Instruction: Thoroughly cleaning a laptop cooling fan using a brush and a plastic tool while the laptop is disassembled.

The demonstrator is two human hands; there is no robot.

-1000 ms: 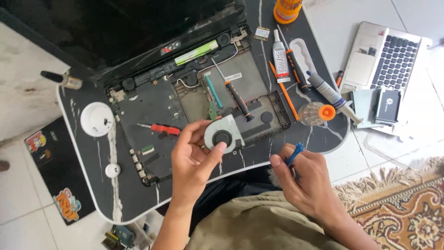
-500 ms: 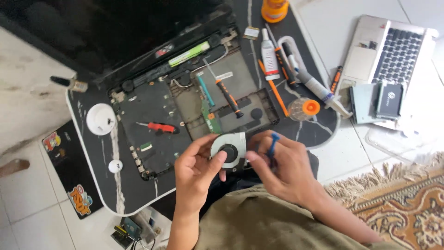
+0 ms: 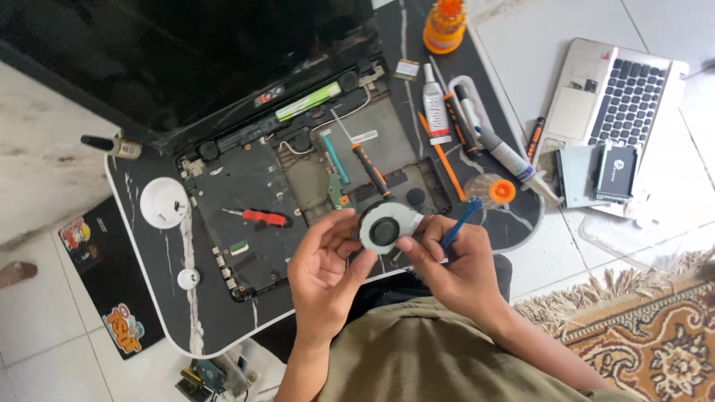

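Note:
A round silver cooling fan (image 3: 387, 227) with a black hub is held between both hands above the near edge of an opened black laptop base (image 3: 261, 186). My left hand (image 3: 324, 272) grips the fan's left side with thumb and fingers. My right hand (image 3: 450, 264) touches the fan's right side and also holds a blue-handled tool (image 3: 458, 223) pointing up and away. A red-handled screwdriver (image 3: 261, 217) lies on the laptop base just left of the fan.
The dark lap table (image 3: 171, 298) carries a white round lid (image 3: 164, 202), a black-and-orange screwdriver (image 3: 370, 170), a paste tube (image 3: 436, 112), pens and an orange-capped spool (image 3: 493, 190). A silver laptop (image 3: 618, 89) with a black drive lies on the right floor, next to a patterned rug (image 3: 655, 342).
My right hand has closed in from the right with the blue tool until it touches the fan. The view has shifted, so the table sits lower and nearer.

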